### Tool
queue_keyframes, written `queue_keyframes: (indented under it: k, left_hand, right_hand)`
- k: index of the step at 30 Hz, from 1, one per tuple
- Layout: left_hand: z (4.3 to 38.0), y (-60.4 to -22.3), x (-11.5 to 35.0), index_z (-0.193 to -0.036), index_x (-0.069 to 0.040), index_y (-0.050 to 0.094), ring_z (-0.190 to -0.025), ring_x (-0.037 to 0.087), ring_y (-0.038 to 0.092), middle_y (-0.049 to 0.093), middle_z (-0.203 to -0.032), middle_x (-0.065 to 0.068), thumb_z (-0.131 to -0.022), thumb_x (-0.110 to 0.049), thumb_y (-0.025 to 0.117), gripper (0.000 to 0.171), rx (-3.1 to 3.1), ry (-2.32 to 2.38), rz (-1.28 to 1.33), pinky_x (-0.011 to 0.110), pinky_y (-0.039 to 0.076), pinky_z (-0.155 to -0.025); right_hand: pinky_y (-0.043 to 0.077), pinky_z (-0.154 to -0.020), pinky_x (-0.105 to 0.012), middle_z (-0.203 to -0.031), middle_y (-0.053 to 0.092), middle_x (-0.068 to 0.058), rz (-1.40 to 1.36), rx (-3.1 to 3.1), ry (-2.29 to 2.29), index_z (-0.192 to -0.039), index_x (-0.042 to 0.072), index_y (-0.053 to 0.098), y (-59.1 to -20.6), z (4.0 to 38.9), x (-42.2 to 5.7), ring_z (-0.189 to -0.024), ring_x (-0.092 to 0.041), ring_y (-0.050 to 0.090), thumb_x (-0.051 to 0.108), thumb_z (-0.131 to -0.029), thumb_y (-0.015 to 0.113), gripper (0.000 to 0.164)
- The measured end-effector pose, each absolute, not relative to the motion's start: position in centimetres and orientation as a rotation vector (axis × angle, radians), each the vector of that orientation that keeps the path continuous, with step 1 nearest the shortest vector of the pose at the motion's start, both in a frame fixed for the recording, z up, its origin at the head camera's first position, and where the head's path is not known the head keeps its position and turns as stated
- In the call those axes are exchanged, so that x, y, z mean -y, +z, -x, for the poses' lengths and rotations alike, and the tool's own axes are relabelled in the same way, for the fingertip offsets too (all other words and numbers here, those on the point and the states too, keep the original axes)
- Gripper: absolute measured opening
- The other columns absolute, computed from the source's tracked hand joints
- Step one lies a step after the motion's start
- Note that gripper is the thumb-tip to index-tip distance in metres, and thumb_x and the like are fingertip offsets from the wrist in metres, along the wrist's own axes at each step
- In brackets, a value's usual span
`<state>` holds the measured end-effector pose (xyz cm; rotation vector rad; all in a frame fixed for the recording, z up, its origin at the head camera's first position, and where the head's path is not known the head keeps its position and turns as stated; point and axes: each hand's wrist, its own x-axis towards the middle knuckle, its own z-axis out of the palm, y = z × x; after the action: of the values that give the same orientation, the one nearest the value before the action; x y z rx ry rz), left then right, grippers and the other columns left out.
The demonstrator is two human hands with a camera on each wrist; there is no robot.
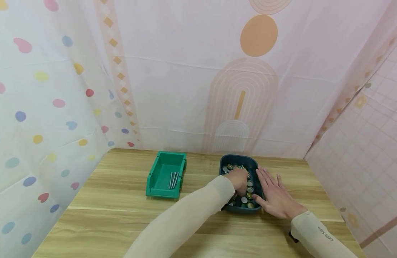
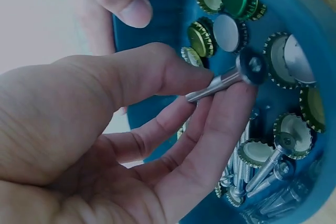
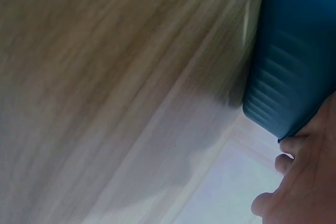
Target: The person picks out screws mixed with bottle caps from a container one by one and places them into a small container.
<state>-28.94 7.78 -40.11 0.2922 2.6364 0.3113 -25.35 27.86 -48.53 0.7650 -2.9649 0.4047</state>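
Left wrist view: we see the left hand (image 2: 84, 119) pinching a bolt (image 2: 224, 81) over bottle caps (image 2: 228, 32) and loose bolts (image 2: 265, 170) inside a dark blue tub (image 1: 243, 210), right of centre toward the counter's (image 1: 121, 215) back edge. Our right hand (image 1: 277, 197), grasping nothing, rests fingers extended against the tub. A green bin (image 1: 161, 182) stands to its left.

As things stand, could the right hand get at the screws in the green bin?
Probably not directly: the right hand rests against the dark bin, and the left arm lies between it and those screws.
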Motion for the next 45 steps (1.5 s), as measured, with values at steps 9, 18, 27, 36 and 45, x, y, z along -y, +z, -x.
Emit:
queue_keyframes:
  k: [9,18,27,36,45]
  left_hand:
    - [28.4,-40.2,-5.7,-0.089,-0.010,0.067,-0.054,0.019,0.070,0.069,-0.071,0.005,-0.099,-0.005,0.086,0.022,-2.656,0.535,-0.428,0.024,0.051,-0.045]
    - [27.3,-39.5,-3.1,-0.096,-0.005,0.072,-0.054,0.013,0.065,0.066,-0.074,0.001,-0.097,-0.002,0.087,0.015,-2.650,0.787,-0.554,0.021,0.052,-0.053]
    - [27.3,-39.1,-0.9,-0.124,-0.003,0.078,-0.059,0.011,0.070,0.075,-0.088,0.003,-0.099,-0.008,0.088,0.027,-2.653,0.895,-0.572,0.023,0.056,-0.065]
    - [27.1,-38.6,1.3,-0.125,-0.004,0.073,-0.063,0.014,0.071,0.075,-0.103,0.011,-0.101,-0.009,0.088,0.028,-2.597,1.031,-0.449,0.027,0.058,-0.071]
    - [26.8,-38.7,3.7,-0.127,-0.004,0.073,-0.061,0.020,0.070,0.069,-0.075,0.003,-0.102,-0.006,0.087,0.028,-2.635,1.077,-0.404,0.029,0.055,-0.061]
  right_hand:
    - [0.013,-0.137,-0.088,-0.193,0.022,-0.027,-0.762,2.956,0.406,-0.183,-0.003,0.023,-48.8,25.4,-27.8,-0.179,-0.054,0.022,0.048,-0.117,0.063,0.093]
    - [0.013,-0.137,-0.088,-0.193,0.022,-0.027,-0.757,2.966,0.410,-0.183,-0.003,0.024,-48.8,25.2,-27.7,-0.179,-0.054,0.022,0.049,-0.117,0.063,0.092]
    - [0.011,-0.137,-0.088,-0.194,0.020,-0.026,-0.735,2.988,0.430,-0.184,-0.002,0.022,-48.7,25.2,-27.7,-0.180,-0.052,0.019,0.049,-0.117,0.064,0.093]
    - [0.014,-0.137,-0.088,-0.194,0.021,-0.026,-0.748,2.969,0.408,-0.184,-0.002,0.023,-48.6,25.2,-27.7,-0.180,-0.053,0.022,0.050,-0.117,0.064,0.093]
    - [0.016,-0.137,-0.088,-0.194,0.022,-0.025,-0.744,2.969,0.390,-0.183,-0.002,0.024,-48.5,25.1,-27.6,-0.179,-0.053,0.022,0.051,-0.117,0.064,0.094]
